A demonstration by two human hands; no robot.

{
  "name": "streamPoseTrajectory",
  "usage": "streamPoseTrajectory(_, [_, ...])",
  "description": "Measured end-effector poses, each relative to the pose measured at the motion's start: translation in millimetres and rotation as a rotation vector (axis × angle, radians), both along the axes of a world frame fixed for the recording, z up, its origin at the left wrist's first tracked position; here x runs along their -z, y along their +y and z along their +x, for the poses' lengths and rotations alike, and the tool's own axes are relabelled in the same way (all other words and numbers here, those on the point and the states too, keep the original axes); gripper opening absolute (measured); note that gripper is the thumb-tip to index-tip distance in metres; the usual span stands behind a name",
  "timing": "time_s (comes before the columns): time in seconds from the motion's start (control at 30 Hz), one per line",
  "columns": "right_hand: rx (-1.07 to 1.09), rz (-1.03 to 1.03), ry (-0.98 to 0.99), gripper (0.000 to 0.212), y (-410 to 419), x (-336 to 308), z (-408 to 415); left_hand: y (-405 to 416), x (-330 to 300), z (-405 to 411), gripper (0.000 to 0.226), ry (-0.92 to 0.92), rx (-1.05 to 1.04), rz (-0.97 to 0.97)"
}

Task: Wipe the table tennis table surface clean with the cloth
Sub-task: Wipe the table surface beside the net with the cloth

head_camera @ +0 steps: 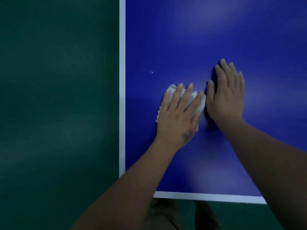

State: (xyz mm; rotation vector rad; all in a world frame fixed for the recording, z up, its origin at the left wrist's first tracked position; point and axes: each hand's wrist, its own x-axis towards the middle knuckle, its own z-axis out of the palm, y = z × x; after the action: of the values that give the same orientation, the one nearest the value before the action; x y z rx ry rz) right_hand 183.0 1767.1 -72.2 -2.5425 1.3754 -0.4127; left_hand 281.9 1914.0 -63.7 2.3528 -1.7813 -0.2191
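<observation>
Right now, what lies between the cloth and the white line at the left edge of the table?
In the head view, only bare blue table lies between the cloth and the white line. A small white speck sits farther up.

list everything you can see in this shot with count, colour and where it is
table: one, blue top, fills the right and centre of the view
lines: two, white, along the table's left edge and near edge
speck: one, white, on the table beyond and left of the cloth
cloth: one, white, bunched on the table under the left hand
floor: dark green, left of the table and below its near edge
trousers: olive-brown, bottom of the view below the table's near edge
left hand: one, fingers straight, presses the cloth
right hand: one, flat on the bare table, right of the cloth
</observation>
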Motion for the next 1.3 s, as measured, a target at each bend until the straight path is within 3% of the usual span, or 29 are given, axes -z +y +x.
streamPoseTrajectory(0.07, [-0.010,-0.015,0.036,0.054,-2,2,3,-6,1,47,0.062,-0.029,-0.150,0.056])
streamPoseTrajectory(0.13, [-0.006,-0.021,0.039,0.054,-3,2,3,3,4,93,0.061,-0.047,-0.439,0.108])
streamPoseTrajectory(0.23, [0.005,-0.028,0.047,0.053,-3,1,5,13,3,119,0.062,-0.007,-0.700,0.111])
streamPoseTrajectory(0.33, [0.003,-0.027,0.056,0.053,-4,0,6,-3,-4,90,0.062,0.001,-0.653,0.113])
streamPoseTrajectory(0.43, [0.007,-0.024,0.060,0.053,-5,1,5,-10,-9,49,0.062,0.050,-0.290,0.123])
streamPoseTrajectory(0.5, [0.008,-0.026,0.058,0.053,-5,2,5,-7,-6,58,0.061,0.041,-0.171,0.103])
streamPoseTrajectory(0.57, [-0.001,-0.039,0.043,0.053,-7,3,6,-2,-2,91,0.060,0.019,-0.312,0.103])
streamPoseTrajectory(0.67, [0.000,-0.058,0.040,0.052,-5,6,6,3,3,132,0.061,0.041,-0.693,0.129])
streamPoseTrajectory(0.73, [0.004,-0.050,0.054,0.053,-5,5,6,-3,-1,127,0.062,0.047,-0.741,0.113])
streamPoseTrajectory(0.83, [-0.009,-0.033,0.054,0.053,-6,2,10,-19,-7,91,0.063,0.026,-0.497,0.092])
streamPoseTrajectory(0.93, [0.008,-0.052,0.053,0.052,-3,2,7,-32,-8,59,0.059,0.023,-0.100,0.052])
streamPoseTrajectory(1.03, [-0.057,-0.111,0.025,0.042,-17,0,15,-58,-1,99,0.056,-0.042,0.118,-0.040])
streamPoseTrajectory(1.1, [-0.111,-0.140,0.006,0.037,-42,-2,39,-73,3,154,0.059,-0.098,-0.064,-0.005])
streamPoseTrajectory(1.2, [-0.092,-0.138,-0.016,0.044,-80,-2,86,-79,5,205,0.060,-0.027,-0.546,0.043])
streamPoseTrajectory(1.3, [-0.017,-0.036,0.026,0.056,-90,4,109,-86,1,191,0.062,-0.004,-0.630,0.022])
